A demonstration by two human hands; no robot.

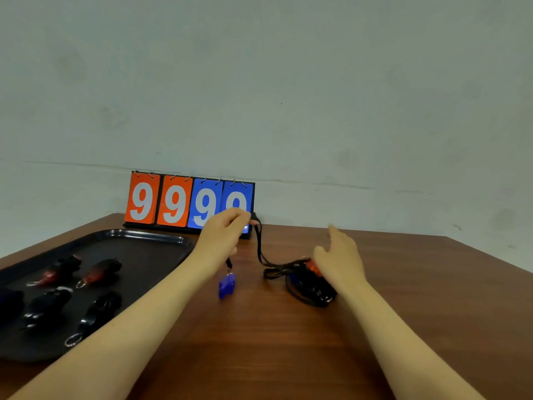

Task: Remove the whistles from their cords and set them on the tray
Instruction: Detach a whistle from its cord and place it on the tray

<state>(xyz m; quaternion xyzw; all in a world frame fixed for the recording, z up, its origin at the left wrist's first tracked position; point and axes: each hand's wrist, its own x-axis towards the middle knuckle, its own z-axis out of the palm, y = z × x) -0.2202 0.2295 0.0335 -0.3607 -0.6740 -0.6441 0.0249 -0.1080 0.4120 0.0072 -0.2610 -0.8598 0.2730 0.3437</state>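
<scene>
Several whistles (99,271) lay on the tray (150,236), lower left; left hand (223,233) pinched a cord (259,243) dangling a blue whistle (227,285); right hand (340,261), fingers straight, neared the remaining pile (307,282).

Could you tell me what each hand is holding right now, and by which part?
The left hand pinches a black cord by its upper loop, a blue whistle dangling below. The right hand holds nothing.

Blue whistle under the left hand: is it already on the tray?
No, the blue whistle hangs from the cord held by the left hand, over the table beside the tray.
</scene>
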